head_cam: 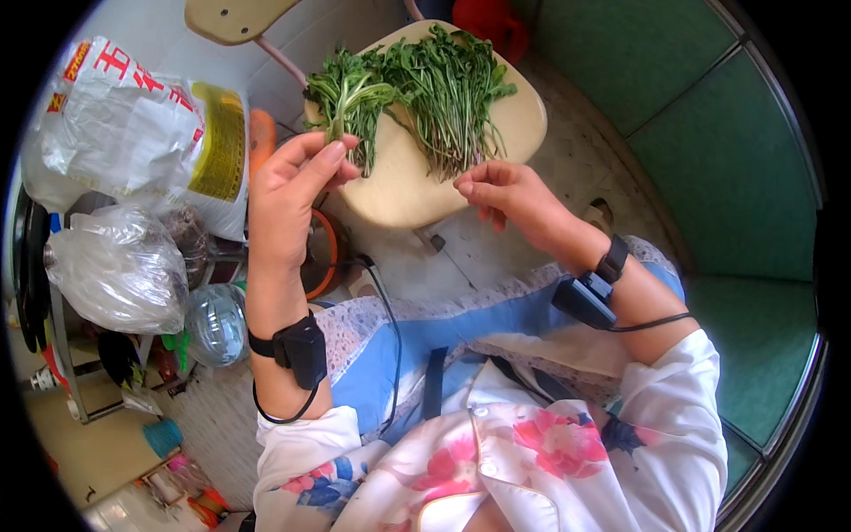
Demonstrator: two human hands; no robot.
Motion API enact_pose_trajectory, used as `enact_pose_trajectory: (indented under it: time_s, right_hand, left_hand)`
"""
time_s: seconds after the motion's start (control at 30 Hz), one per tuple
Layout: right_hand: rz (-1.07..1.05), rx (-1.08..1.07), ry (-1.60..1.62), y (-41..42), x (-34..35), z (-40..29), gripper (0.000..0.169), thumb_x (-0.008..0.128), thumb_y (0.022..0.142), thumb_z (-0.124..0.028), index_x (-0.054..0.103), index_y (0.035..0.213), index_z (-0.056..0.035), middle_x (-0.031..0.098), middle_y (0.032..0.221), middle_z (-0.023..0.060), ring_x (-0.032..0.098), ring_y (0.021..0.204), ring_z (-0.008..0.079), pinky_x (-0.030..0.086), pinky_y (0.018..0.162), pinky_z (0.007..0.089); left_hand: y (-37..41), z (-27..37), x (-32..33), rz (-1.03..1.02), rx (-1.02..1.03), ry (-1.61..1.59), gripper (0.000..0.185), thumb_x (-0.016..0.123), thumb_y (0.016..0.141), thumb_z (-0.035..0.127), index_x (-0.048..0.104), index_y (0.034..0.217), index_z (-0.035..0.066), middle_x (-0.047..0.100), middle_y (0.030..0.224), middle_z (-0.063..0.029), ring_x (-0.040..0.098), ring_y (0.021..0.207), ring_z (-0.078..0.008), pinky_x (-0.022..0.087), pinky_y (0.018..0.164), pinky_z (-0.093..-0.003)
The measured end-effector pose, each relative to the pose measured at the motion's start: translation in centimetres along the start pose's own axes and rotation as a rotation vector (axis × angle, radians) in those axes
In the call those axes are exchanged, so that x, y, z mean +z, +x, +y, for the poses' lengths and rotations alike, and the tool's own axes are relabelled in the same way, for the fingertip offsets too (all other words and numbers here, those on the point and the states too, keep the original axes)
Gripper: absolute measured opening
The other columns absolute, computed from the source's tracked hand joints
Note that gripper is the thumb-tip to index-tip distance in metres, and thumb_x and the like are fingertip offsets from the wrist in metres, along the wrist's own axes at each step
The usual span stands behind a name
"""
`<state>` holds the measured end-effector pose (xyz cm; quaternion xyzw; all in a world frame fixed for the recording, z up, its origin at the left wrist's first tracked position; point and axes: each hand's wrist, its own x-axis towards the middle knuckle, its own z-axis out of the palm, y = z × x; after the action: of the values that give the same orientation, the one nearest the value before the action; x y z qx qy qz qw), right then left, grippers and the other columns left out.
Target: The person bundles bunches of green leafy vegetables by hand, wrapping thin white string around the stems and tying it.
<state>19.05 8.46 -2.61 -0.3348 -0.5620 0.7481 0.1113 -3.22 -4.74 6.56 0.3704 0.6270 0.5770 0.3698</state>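
Note:
Between the thumb and fingers of my left hand (299,176) is the lower end of a leafy green sprig (346,100), held upright over the left side of a cream chair seat (399,193). Behind the sprig lies a small pile of leafy greens (365,143). A larger pile of leafy greens (445,100) covers the middle and back of the seat, its stem ends towards me. My right hand (505,193) is just off the near right edge of that pile, thumb and forefinger pinched together; whether anything thin is between them cannot be told.
Left of the chair are a large printed white sack (133,126), a tied clear plastic bag (120,272) and a clear plastic bottle (216,326) by a metal rack. An orange-rimmed container (329,256) stands below the seat's left side. Green panels (718,159) line the right.

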Motion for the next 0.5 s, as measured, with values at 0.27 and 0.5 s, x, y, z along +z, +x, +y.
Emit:
enact_pose_trajectory:
  time_s: [0.27,0.5]
  right_hand:
    - [-0.009,-0.018,-0.043,-1.4,0.2,-1.8,0.025,0.065,0.088,-0.026,0.061,0.1,-0.0051,0.056,0.077,-0.0041,0.051,0.066,0.0047,0.04,0.054,0.0209]
    - [-0.035,-0.044,-0.041,-1.9,-0.2,-1.5,0.024,0.064,0.089,-0.027,0.062,0.1,-0.0062,0.055,0.078,-0.0045,0.051,0.067,0.0048,0.041,0.053,0.021]
  left_hand:
    - [1.6,2.8,-1.9,0.049,-0.05,0.026,0.019,0.063,0.089,0.021,0.068,0.099,0.005,0.066,0.078,0.0,0.057,0.071,-0.006,0.042,0.069,-0.0201]
    - [9.2,3.9,-3.2,0.055,0.02,0.072,0.021,0.062,0.09,0.019,0.066,0.105,0.005,0.067,0.083,-0.0017,0.059,0.071,-0.0073,0.044,0.066,-0.0197]
